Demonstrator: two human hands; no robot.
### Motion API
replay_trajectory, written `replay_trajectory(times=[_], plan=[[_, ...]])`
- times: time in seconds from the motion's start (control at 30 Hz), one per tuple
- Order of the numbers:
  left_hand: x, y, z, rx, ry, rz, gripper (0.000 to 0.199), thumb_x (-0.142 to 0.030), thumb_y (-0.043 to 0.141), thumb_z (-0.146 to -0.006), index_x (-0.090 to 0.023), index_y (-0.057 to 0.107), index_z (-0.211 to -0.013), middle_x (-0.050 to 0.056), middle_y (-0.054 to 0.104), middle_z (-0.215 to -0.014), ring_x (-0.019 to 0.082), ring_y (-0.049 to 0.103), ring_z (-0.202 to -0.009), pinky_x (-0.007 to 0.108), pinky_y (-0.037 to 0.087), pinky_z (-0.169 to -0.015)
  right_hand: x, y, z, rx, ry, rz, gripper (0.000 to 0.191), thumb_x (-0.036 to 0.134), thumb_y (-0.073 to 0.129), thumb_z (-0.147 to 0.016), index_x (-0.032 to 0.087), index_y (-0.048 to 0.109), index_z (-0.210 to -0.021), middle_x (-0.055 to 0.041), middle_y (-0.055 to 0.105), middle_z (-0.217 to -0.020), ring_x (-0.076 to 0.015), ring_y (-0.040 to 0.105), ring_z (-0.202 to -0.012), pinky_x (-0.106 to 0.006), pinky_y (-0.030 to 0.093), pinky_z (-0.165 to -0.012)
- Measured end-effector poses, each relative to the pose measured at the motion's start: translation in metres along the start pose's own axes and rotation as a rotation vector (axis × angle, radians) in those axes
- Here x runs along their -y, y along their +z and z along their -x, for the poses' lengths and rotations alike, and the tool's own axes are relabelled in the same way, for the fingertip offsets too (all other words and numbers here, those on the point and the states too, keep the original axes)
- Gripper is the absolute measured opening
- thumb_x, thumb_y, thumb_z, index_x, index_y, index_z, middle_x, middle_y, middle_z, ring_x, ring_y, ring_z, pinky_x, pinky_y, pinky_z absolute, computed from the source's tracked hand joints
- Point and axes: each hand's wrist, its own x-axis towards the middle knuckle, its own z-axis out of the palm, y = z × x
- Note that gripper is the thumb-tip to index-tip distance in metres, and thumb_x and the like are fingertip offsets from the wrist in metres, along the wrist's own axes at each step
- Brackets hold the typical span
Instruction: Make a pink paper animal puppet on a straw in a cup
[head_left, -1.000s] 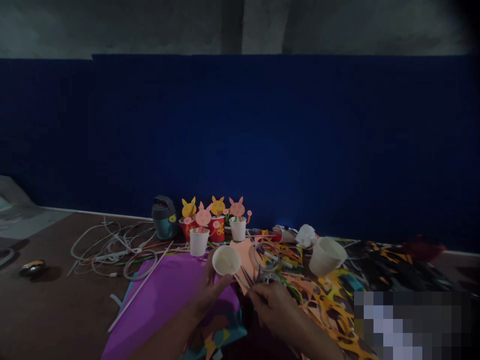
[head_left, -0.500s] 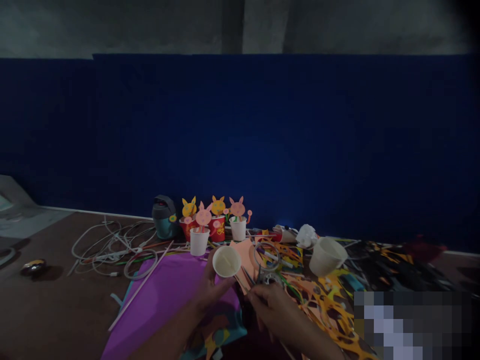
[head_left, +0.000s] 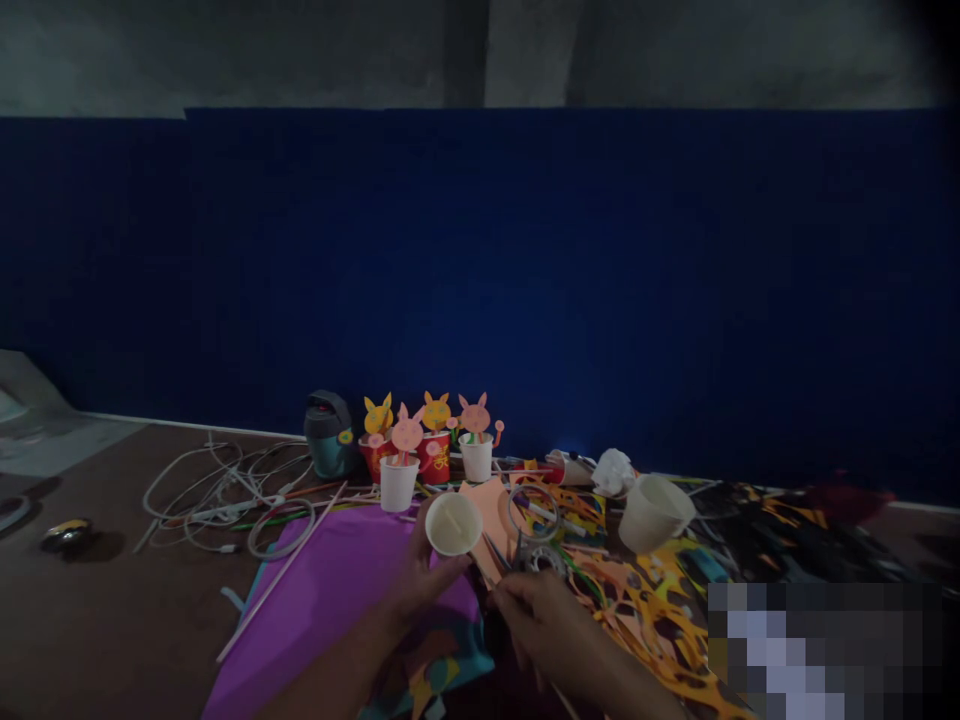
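My left hand (head_left: 429, 572) is wrapped round a white paper cup (head_left: 454, 524), its open mouth tilted towards me; a pale line shows inside. Close to its right, my right hand (head_left: 536, 605) is closed on a pair of scissors (head_left: 507, 556). The blades point up and are spread apart, beside the cup, over a sheet of peach paper (head_left: 491, 510). The handles are hidden in my fingers. A thin stick (head_left: 564, 702) shows below my right hand; I cannot tell whether it is held. Purple paper (head_left: 337, 570) lies beneath my left arm.
Behind my hands stand several cups with pink and yellow paper animal faces (head_left: 407, 433). A teal container (head_left: 330, 445) and coiled white cables (head_left: 225, 490) are at left. Tape rolls (head_left: 534, 512), a larger white cup (head_left: 655, 512) and orange paper scraps (head_left: 667, 640) lie at right.
My right hand has shifted very slightly beside the cup. The cup and the things on the table look the same.
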Motion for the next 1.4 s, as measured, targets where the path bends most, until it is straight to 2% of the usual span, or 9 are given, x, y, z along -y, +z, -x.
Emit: replay_trajectory(times=[0.43,0.57,0.7,0.8,1.0,1.13,1.2,1.27,1.4], plan=[[-0.001,-0.002,0.000,-0.024,-0.013,0.025,0.068,-0.045,0.078,-0.061,-0.025,0.055,-0.121,0.009,0.062,-0.113,0.032,0.048,-0.121,0.046,0.039,-0.102,-0.009,0.029,-0.004,-0.061,0.103,-0.271,0.034,0.034,0.044,-0.087,0.018,0.048,-0.056,0.0042,0.049,-0.040,-0.0074,0.045,-0.035,-0.017,0.026,-0.037],[-0.006,-0.002,0.000,-0.028,0.023,0.005,0.068,-0.049,0.077,-0.061,-0.028,0.055,-0.121,0.008,0.062,-0.115,0.034,0.048,-0.121,0.048,0.038,-0.103,-0.011,0.039,-0.008,-0.054,0.141,-0.539,0.037,0.048,0.047,-0.084,0.018,0.048,-0.062,0.0081,0.043,-0.037,-0.0047,0.035,-0.029,-0.017,0.024,-0.034],[-0.003,-0.004,-0.002,-0.030,0.064,-0.019,0.068,-0.054,0.074,-0.063,-0.028,0.053,-0.123,0.008,0.064,-0.113,0.035,0.048,-0.121,0.050,0.037,-0.103,-0.017,0.039,-0.016,0.039,0.175,-0.915,0.052,0.070,0.056,-0.069,0.018,0.048,-0.070,0.0130,0.036,-0.036,-0.0036,0.027,-0.022,-0.018,0.019,-0.028],[0.001,-0.005,-0.003,-0.030,0.057,-0.028,0.065,-0.056,0.071,-0.066,-0.026,0.056,-0.121,0.008,0.067,-0.107,0.035,0.050,-0.119,0.051,0.036,-0.103,-0.020,0.037,-0.019,0.079,0.139,-1.064,0.055,0.069,0.061,-0.065,0.015,0.053,-0.072,0.0142,0.033,-0.036,-0.0016,0.023,-0.021,-0.018,0.020,-0.029],[-0.009,0.001,-0.004,-0.006,0.080,-0.017,0.063,-0.053,0.072,-0.065,-0.027,0.055,-0.120,0.008,0.065,-0.112,0.034,0.053,-0.116,0.048,0.040,-0.099,-0.021,0.044,-0.018,-0.100,0.185,-0.828,0.052,0.067,0.055,-0.069,0.015,0.056,-0.071,0.0106,0.036,-0.035,-0.0046,0.027,-0.027,-0.019,0.017,-0.031],[-0.014,0.003,-0.005,-0.012,0.082,-0.029,0.064,-0.048,0.073,-0.065,-0.027,0.053,-0.122,0.008,0.062,-0.118,0.031,0.057,-0.109,0.044,0.045,-0.094,-0.024,0.050,-0.017,-0.242,0.051,-0.567,0.046,0.057,0.052,-0.078,0.016,0.053,-0.058,0.0062,0.039,-0.043,-0.0063,0.034,-0.040,-0.021,0.022,-0.040],[-0.014,0.003,-0.005,-0.006,0.084,-0.042,0.066,-0.047,0.073,-0.064,-0.027,0.052,-0.123,0.008,0.061,-0.118,0.032,0.056,-0.109,0.044,0.045,-0.094,-0.025,0.051,-0.017,-0.259,0.010,-0.566,0.045,0.055,0.052,-0.079,0.015,0.053,-0.058,0.0053,0.039,-0.047,-0.0062,0.034,-0.043,-0.021,0.022,-0.041],[-0.013,0.002,-0.005,0.005,0.072,-0.039,0.068,-0.049,0.074,-0.063,-0.025,0.051,-0.123,0.009,0.062,-0.115,0.032,0.057,-0.107,0.045,0.046,-0.092,-0.025,0.051,-0.019,-0.212,0.062,-0.720,0.047,0.061,0.055,-0.075,0.016,0.054,-0.062,0.0078,0.035,-0.043,-0.0048,0.029,-0.038,-0.020,0.019,-0.038],[-0.013,0.002,-0.004,-0.003,0.035,-0.028,0.060,-0.047,0.072,-0.065,-0.025,0.054,-0.118,0.008,0.066,-0.105,0.032,0.058,-0.107,0.044,0.046,-0.092,-0.027,0.050,-0.024,0.031,0.143,-1.132,0.054,0.069,0.061,-0.065,0.016,0.056,-0.071,0.0143,0.027,-0.034,-0.0024,0.016,-0.024,-0.019,0.020,-0.029]])
